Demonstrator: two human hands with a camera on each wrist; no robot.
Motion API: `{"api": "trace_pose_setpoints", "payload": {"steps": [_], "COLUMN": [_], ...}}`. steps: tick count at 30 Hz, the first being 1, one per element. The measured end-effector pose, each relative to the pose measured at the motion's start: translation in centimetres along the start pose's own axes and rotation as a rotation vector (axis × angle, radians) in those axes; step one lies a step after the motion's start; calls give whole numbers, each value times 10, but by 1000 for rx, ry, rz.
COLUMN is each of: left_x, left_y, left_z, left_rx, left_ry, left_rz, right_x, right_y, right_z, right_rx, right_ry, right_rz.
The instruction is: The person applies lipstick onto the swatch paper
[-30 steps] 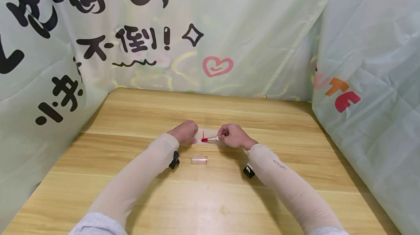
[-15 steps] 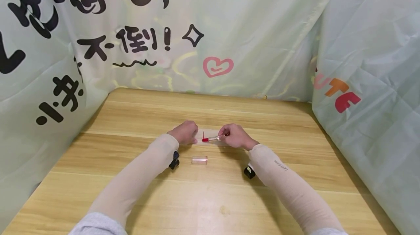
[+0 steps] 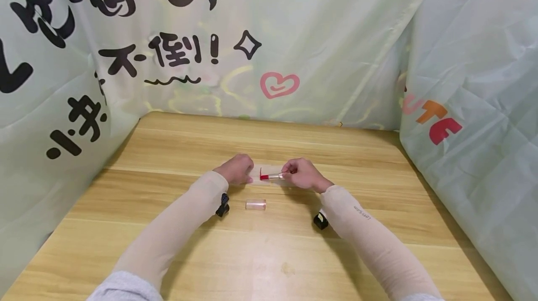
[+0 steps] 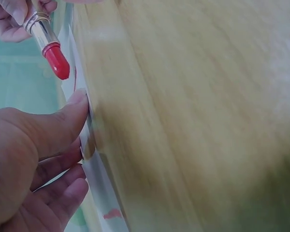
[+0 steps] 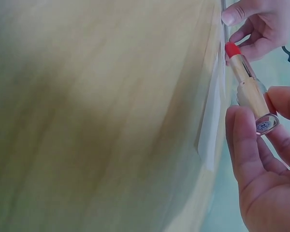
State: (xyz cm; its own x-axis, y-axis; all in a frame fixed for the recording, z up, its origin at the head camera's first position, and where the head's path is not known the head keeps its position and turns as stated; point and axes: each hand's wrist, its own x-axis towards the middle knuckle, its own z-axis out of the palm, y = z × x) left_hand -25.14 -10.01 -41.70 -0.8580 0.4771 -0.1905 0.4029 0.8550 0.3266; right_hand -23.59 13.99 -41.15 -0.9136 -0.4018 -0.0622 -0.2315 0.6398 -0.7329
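Lipstick (image 3: 272, 177) is in the right hand (image 3: 304, 173), red end pointing toward the left hand (image 3: 236, 169), over a strip of pale paper (image 3: 269, 169) on the wooden surface (image 3: 269, 249). From the head view, the tip is right at the near end of a thin red line (image 3: 260, 171) on the paper – can't tell if they're actually touching, though.

For the grip, go with the right wrist view: thumb on one side, fingers on the other, pinching the lower part of the metallic barrel. It also catches a round label (image 5: 266, 124) on the base, which the other two angles miss. Print's too small to read.

Left wrist view gives you the left hand up close: thumb tip and bent fingertips at the paper, but whether they pinch it or just press it down, I can't tell. Bonus detail there – a reddish smudge (image 4: 112, 213) further along the strip, blocked by the hand in the head view.

Only the head view gets the clear pinkish tube (image 3: 255, 205), lying on its side between the forearms and closer to the person. Same for the beige sleeves (image 3: 172, 233) and the pink heart (image 3: 279, 73) on the cloth (image 3: 336, 35) behind.
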Motion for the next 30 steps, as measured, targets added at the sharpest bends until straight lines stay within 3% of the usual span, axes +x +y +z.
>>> {"api": "trace_pose_setpoints", "payload": {"steps": [4, 11, 17, 23, 26, 30], "left_x": [0, -1, -1, -4, -4, 0], "left_y": [0, 1, 0, 2, 4, 8], "left_z": [1, 3, 1, -4, -4, -1], "left_rx": [-30, -57, -41, -69, -98, -114], "left_ry": [7, 29, 7, -9, 10, 56], "left_rz": [-18, -19, 0, 2, 6, 61], "right_x": [-1, -3, -5, -5, -6, -8], "right_y": [4, 10, 14, 16, 17, 20], "right_z": [-2, -7, -10, -13, -15, -18], "right_rx": [67, 283, 393, 435, 433, 422], "right_ry": [8, 5, 24, 39, 52, 65], "right_rz": [41, 115, 143, 161, 166, 173]}}
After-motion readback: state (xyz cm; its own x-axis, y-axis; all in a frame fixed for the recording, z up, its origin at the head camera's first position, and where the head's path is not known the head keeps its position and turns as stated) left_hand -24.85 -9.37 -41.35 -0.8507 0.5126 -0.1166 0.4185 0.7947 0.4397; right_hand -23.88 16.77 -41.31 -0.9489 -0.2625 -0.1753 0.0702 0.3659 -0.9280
